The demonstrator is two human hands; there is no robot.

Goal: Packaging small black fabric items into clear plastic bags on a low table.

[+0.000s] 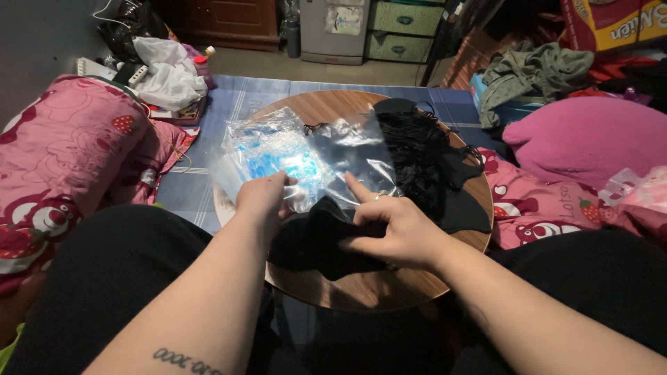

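My left hand (262, 201) pinches the near edge of a clear plastic bag (351, 156) held over a round wooden table (361, 288). My right hand (392, 232) grips a black cloth item (313, 239) that lies at the bag's mouth, its index finger pointing up against the plastic. Behind the bag lies a pile of black masks with ear loops (424, 156). A stack of clear bags with blue print (271, 153) rests on the table's left side.
Pink patterned bedding (62, 167) lies to the left and a pink pillow (583, 135) to the right. A blue mat (236, 97) runs under the table. White cloth (167, 73) and bottles sit at the far left, drawers at the back.
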